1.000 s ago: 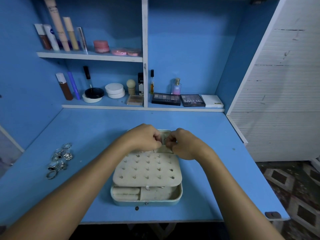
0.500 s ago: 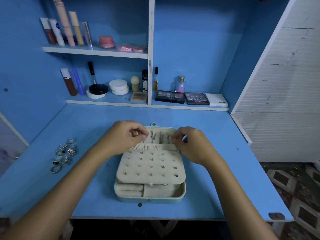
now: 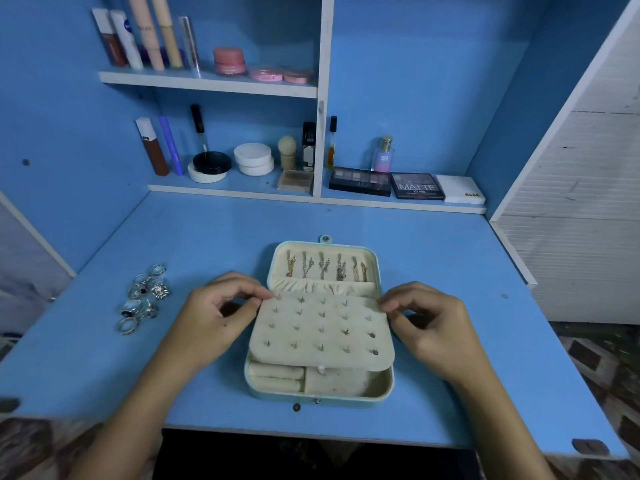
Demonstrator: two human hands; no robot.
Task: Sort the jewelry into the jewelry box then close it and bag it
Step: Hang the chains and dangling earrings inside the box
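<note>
The light-blue jewelry box [image 3: 317, 398] lies open in the middle of the desk. Gold chains [image 3: 323, 268] hang in a row inside its far half. A cream earring panel [image 3: 322, 332], studded with small earrings, lies flat over the near tray. My left hand [image 3: 214, 318] pinches the panel's far left corner between thumb and forefinger. My right hand [image 3: 427, 322] pinches its far right corner the same way. Ring rolls [image 3: 275, 375] show under the panel's near edge. Several silver rings [image 3: 142, 299] lie loose on the desk to the left.
The blue desk [image 3: 450, 258] has walls on the left and right. A low shelf [image 3: 311, 197] at the back carries make-up palettes, bottles and compacts; a higher shelf [image 3: 207, 83] carries tubes and pink jars. The desk's front edge is just below the box.
Both hands have moved apart from the middle of the box's far half to the panel's two far corners. The chains, hidden by the hands before, are now uncovered.
</note>
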